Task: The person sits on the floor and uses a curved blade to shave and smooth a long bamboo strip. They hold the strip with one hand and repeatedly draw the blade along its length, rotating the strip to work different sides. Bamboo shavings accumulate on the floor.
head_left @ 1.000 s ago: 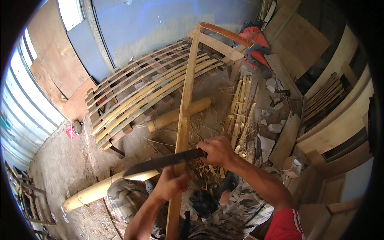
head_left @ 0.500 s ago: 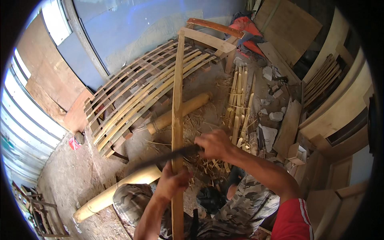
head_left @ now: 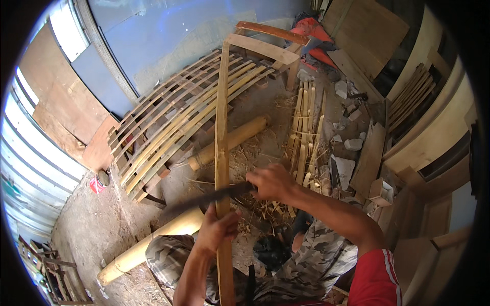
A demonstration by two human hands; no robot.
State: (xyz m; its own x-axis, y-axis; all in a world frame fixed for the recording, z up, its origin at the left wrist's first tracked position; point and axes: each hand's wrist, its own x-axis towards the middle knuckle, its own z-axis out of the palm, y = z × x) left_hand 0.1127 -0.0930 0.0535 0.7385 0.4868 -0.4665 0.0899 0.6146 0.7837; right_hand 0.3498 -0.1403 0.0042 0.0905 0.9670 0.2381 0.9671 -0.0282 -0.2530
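A long pale bamboo slat runs up the middle of the view, its far end against a wooden frame. My left hand is closed around its lower part, thumb pointing up. In my right hand is the handle of a long dark machete. The blade lies across the slat just above my left thumb and reaches out to the left, its tip blurred. Whether the edge bites into the slat, I cannot tell.
A slatted bamboo panel lies beyond, with a bamboo pole beside it. Another thick pole lies by my left knee. Split strips, shavings and broken masonry cover ground to the right. A red tin stands left.
The slat's far end and my view have shifted slightly. Both hands keep their hold, and the machete stays across the slat, slightly left of before.
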